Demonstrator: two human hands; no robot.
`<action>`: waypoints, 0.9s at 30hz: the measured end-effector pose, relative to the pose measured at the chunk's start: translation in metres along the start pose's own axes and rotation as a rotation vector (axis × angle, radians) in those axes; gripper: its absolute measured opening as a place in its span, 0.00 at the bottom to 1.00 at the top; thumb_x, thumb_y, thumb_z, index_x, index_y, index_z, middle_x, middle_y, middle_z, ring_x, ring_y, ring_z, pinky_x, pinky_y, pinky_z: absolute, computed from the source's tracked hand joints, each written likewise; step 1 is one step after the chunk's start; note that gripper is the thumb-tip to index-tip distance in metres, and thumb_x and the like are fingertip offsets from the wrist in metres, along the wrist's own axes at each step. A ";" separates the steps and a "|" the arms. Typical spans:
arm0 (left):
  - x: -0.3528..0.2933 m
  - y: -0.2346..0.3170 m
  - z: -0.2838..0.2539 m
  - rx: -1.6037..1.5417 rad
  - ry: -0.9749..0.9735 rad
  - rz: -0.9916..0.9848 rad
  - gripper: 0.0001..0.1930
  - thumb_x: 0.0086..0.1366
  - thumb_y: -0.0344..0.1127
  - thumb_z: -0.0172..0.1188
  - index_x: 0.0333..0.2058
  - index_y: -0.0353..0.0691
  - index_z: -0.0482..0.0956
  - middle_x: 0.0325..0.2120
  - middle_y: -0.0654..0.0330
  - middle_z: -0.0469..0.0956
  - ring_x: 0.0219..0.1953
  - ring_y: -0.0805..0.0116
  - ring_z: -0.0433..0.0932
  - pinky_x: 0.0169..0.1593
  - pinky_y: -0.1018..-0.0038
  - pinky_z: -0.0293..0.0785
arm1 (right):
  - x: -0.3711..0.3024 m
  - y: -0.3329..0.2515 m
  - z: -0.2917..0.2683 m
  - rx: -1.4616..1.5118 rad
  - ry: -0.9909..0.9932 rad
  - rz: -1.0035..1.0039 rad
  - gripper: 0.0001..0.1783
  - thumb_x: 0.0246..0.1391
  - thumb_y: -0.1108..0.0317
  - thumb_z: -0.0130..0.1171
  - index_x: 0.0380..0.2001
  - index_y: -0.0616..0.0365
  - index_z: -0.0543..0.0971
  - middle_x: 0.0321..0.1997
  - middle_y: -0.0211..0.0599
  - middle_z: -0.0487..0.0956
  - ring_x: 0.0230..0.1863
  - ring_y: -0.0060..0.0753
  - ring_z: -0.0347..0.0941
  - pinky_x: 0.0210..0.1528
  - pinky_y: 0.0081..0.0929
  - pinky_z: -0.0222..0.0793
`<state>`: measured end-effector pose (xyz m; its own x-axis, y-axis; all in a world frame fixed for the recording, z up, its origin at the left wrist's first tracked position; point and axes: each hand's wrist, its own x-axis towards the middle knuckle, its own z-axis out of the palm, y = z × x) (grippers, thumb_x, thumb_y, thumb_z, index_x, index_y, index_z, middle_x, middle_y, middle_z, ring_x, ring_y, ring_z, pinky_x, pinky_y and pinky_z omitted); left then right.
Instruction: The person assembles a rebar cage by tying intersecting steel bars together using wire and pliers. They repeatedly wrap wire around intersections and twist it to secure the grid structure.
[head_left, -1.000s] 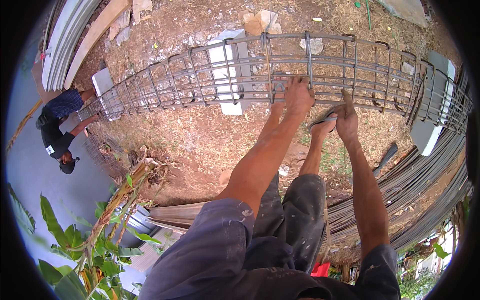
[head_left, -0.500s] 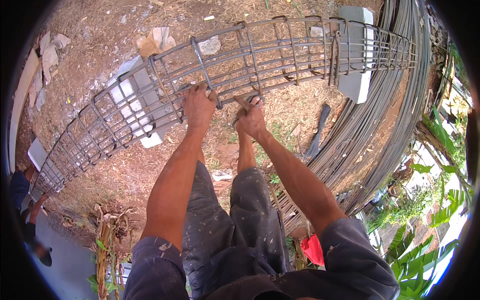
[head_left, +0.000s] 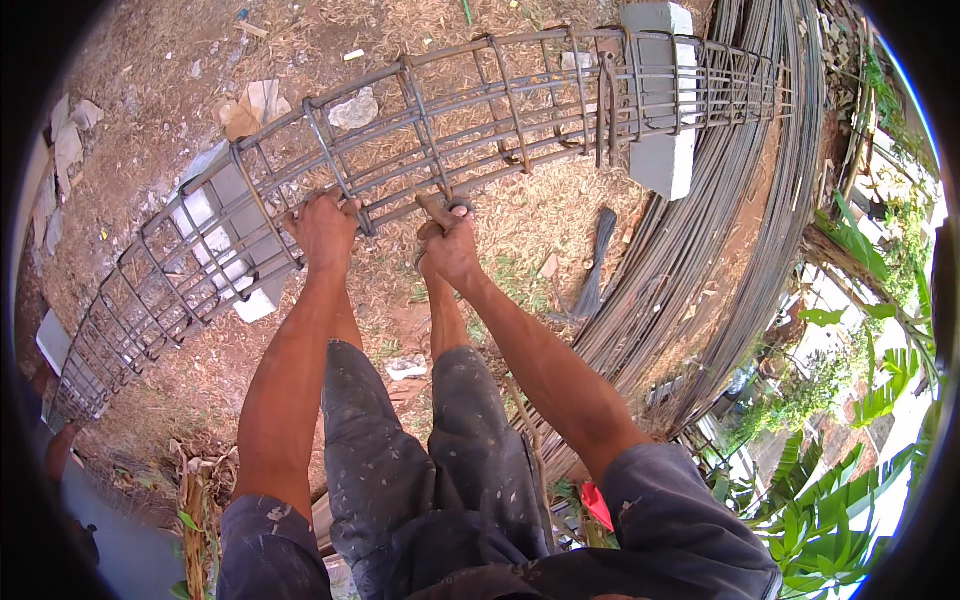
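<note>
A long rebar cage, made of bars with square stirrups, stretches across in front of me. My left hand is closed over its near lower bar, just left of a stirrup. In my right hand is a short rusty hand tool, its upper end at the near bar beside the following stirrup. My fingers hide most of the tool, so its exact kind is unclear. Farther right, a flat rusty metal bar hangs upright on the cage.
Pale blocks support the cage at right and left. Bundled long steel rods curve along the right, beside a bunch of dark wire. Another person's hand is at the cage's far left end. Stones and scraps lie on the ground.
The view has shifted, so the cage and both hands appear farther left. Both hands stay beside the same stirrups, the right with the tool still in it.
</note>
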<state>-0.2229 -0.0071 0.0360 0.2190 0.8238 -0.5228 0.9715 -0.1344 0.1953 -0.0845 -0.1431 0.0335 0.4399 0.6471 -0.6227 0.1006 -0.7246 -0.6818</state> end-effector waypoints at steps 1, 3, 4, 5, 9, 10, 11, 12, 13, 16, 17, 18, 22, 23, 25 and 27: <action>0.000 0.005 -0.001 -0.016 -0.040 -0.038 0.18 0.56 0.45 0.65 0.44 0.44 0.82 0.44 0.55 0.80 0.52 0.58 0.74 0.62 0.51 0.49 | 0.001 0.009 -0.002 -0.030 0.019 0.018 0.29 0.50 0.80 0.43 0.56 0.55 0.75 0.26 0.36 0.78 0.28 0.24 0.71 0.37 0.21 0.69; 0.003 0.018 -0.006 -0.049 -0.114 -0.115 0.19 0.56 0.45 0.66 0.44 0.45 0.83 0.45 0.55 0.80 0.52 0.57 0.74 0.62 0.51 0.49 | 0.004 0.029 -0.008 -0.012 0.051 0.011 0.29 0.51 0.80 0.43 0.58 0.55 0.73 0.26 0.36 0.78 0.28 0.25 0.71 0.37 0.23 0.69; 0.003 0.020 -0.006 -0.054 -0.109 -0.133 0.19 0.55 0.44 0.66 0.45 0.45 0.82 0.45 0.55 0.80 0.52 0.57 0.74 0.62 0.50 0.49 | 0.004 0.033 -0.009 0.041 0.057 -0.013 0.29 0.52 0.79 0.43 0.59 0.55 0.71 0.26 0.36 0.78 0.28 0.26 0.72 0.37 0.24 0.70; 0.003 0.022 -0.007 -0.059 -0.103 -0.150 0.19 0.55 0.44 0.66 0.45 0.45 0.82 0.45 0.55 0.80 0.52 0.56 0.74 0.62 0.50 0.49 | 0.004 0.036 -0.011 0.061 0.052 -0.020 0.28 0.53 0.79 0.43 0.60 0.55 0.70 0.26 0.36 0.77 0.28 0.26 0.72 0.37 0.24 0.70; 0.000 0.018 -0.009 -0.113 -0.101 -0.210 0.19 0.53 0.41 0.66 0.45 0.45 0.83 0.43 0.53 0.81 0.51 0.56 0.74 0.61 0.50 0.50 | -0.003 0.028 -0.026 0.036 0.012 -0.008 0.28 0.56 0.77 0.42 0.62 0.59 0.65 0.29 0.38 0.77 0.31 0.28 0.73 0.39 0.25 0.71; 0.000 0.019 -0.008 -0.113 -0.082 -0.208 0.18 0.53 0.40 0.66 0.44 0.45 0.83 0.43 0.53 0.81 0.51 0.56 0.74 0.60 0.50 0.51 | 0.000 0.032 -0.028 0.004 0.023 -0.022 0.28 0.56 0.77 0.42 0.62 0.59 0.65 0.29 0.39 0.77 0.32 0.28 0.74 0.39 0.25 0.71; 0.000 0.019 -0.005 -0.114 -0.063 -0.206 0.18 0.53 0.40 0.66 0.44 0.45 0.83 0.42 0.52 0.81 0.50 0.56 0.75 0.60 0.50 0.51 | 0.003 0.035 -0.029 -0.083 0.074 -0.092 0.28 0.56 0.77 0.42 0.63 0.60 0.65 0.29 0.39 0.77 0.32 0.28 0.74 0.39 0.25 0.71; 0.000 0.019 -0.003 -0.115 -0.043 -0.204 0.18 0.53 0.40 0.65 0.44 0.45 0.83 0.41 0.52 0.81 0.50 0.55 0.75 0.59 0.51 0.52 | 0.005 0.038 -0.031 -0.174 0.131 -0.154 0.28 0.56 0.77 0.41 0.63 0.60 0.64 0.30 0.40 0.77 0.32 0.29 0.74 0.40 0.25 0.71; 0.003 0.022 0.003 -0.115 -0.037 -0.188 0.18 0.53 0.40 0.65 0.44 0.46 0.83 0.41 0.52 0.81 0.49 0.55 0.75 0.59 0.51 0.52 | 0.010 0.051 -0.032 -0.327 0.234 -0.271 0.29 0.56 0.77 0.41 0.63 0.61 0.64 0.30 0.40 0.77 0.32 0.29 0.74 0.40 0.25 0.71; 0.002 0.008 0.010 -0.060 -0.002 -0.182 0.19 0.53 0.44 0.65 0.44 0.48 0.83 0.39 0.52 0.82 0.47 0.54 0.77 0.57 0.49 0.55 | 0.004 0.024 -0.043 0.040 -0.017 -0.026 0.30 0.55 0.78 0.40 0.63 0.61 0.63 0.29 0.40 0.78 0.32 0.29 0.74 0.41 0.25 0.71; 0.002 0.009 0.011 -0.037 0.014 -0.166 0.19 0.53 0.47 0.65 0.44 0.49 0.83 0.38 0.52 0.82 0.46 0.53 0.78 0.56 0.48 0.57 | 0.007 0.024 -0.046 0.008 -0.008 -0.039 0.30 0.55 0.78 0.40 0.64 0.62 0.63 0.29 0.40 0.78 0.33 0.28 0.74 0.41 0.25 0.71; 0.002 0.009 0.011 -0.014 0.030 -0.149 0.20 0.53 0.50 0.66 0.44 0.51 0.83 0.37 0.53 0.82 0.45 0.52 0.79 0.55 0.46 0.59 | 0.010 0.023 -0.049 -0.025 0.001 -0.051 0.30 0.54 0.78 0.40 0.64 0.62 0.63 0.29 0.40 0.78 0.33 0.28 0.74 0.41 0.24 0.71; 0.005 0.010 0.010 -0.019 -0.021 -0.176 0.20 0.54 0.49 0.65 0.44 0.51 0.83 0.38 0.53 0.82 0.45 0.52 0.79 0.55 0.46 0.60 | 0.020 0.016 -0.054 0.066 0.072 -0.001 0.29 0.53 0.71 0.45 0.61 0.60 0.67 0.30 0.57 0.77 0.33 0.52 0.75 0.40 0.42 0.69; 0.006 0.011 0.009 0.000 -0.037 -0.178 0.20 0.54 0.49 0.65 0.44 0.51 0.83 0.38 0.53 0.82 0.45 0.51 0.79 0.54 0.46 0.60 | 0.022 0.015 -0.053 0.067 0.105 -0.031 0.29 0.53 0.71 0.45 0.60 0.60 0.67 0.30 0.57 0.77 0.32 0.52 0.75 0.39 0.43 0.69; 0.007 0.015 0.005 0.015 -0.059 -0.198 0.17 0.54 0.46 0.65 0.43 0.51 0.83 0.38 0.53 0.82 0.45 0.52 0.78 0.55 0.46 0.59 | 0.024 0.012 -0.057 0.088 0.106 -0.019 0.29 0.53 0.71 0.45 0.60 0.61 0.67 0.31 0.59 0.77 0.32 0.52 0.75 0.39 0.43 0.69; 0.005 0.023 0.000 0.009 -0.073 -0.233 0.13 0.55 0.42 0.64 0.40 0.50 0.84 0.38 0.53 0.82 0.47 0.54 0.77 0.58 0.47 0.56 | 0.025 0.008 -0.062 0.129 0.041 0.067 0.29 0.53 0.71 0.45 0.60 0.62 0.67 0.33 0.61 0.78 0.34 0.53 0.76 0.41 0.43 0.70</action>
<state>-0.1999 -0.0060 0.0378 -0.0057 0.7912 -0.6115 0.9972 0.0498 0.0552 -0.0172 -0.1479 0.0360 0.4782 0.5860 -0.6541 -0.0447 -0.7276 -0.6845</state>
